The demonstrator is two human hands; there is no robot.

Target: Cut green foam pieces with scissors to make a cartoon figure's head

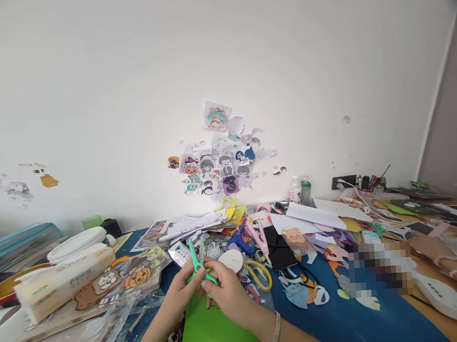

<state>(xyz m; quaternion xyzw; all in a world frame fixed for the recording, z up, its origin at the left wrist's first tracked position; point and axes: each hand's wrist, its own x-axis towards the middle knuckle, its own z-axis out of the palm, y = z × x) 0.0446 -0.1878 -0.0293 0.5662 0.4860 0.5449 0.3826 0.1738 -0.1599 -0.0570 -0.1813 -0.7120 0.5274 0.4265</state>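
Green-handled scissors (197,261) stand between my two hands, blades spread apart and tips pointing away from me. My left hand (186,282) closes round the left side of the handles. On the other side, my right hand (227,292) grips the right handle loop, thumb and fingers closed; some fingertips are hidden. Below both hands lies a bright green sheet (219,334), apparently on the table edge or my lap; I cannot tell which. Just beyond the right hand are a white round piece (232,260) and yellow-handled scissors (259,275).
Cut-outs and papers (201,224) pile up ahead, with a pink tool (258,237) and a black phone (278,248). A tissue pack (67,281) and white-lidded tub (76,245) stand left. At right, another person's hand (430,249) is near a white device (447,299).
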